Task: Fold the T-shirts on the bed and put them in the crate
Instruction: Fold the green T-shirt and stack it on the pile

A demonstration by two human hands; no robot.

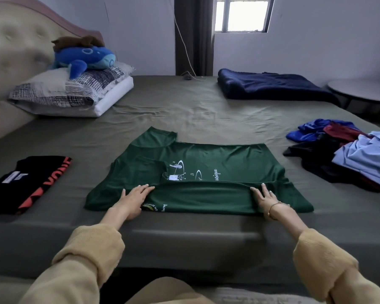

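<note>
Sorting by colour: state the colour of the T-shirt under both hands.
Dark green T-shirt with white print, seen in the head view.

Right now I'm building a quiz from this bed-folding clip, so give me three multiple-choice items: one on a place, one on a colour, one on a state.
1. Where does the folded black T-shirt lie relative to the shirt being folded?
A. to its left
B. on top of it
C. beyond it, by the window

2. What colour is the T-shirt under the hands?
A. light blue
B. dark green
C. red

3. How do the left hand and right hand meet the shirt?
A. both lifted clear
B. one pinches a sleeve in the air
C. both lie flat on the folded near edge

Answers: 1 A, the black shirt sits on the sheet at the left. 2 B, the cloth is dark green with white print. 3 C, straight fingers lie on the fold at each end.
</note>
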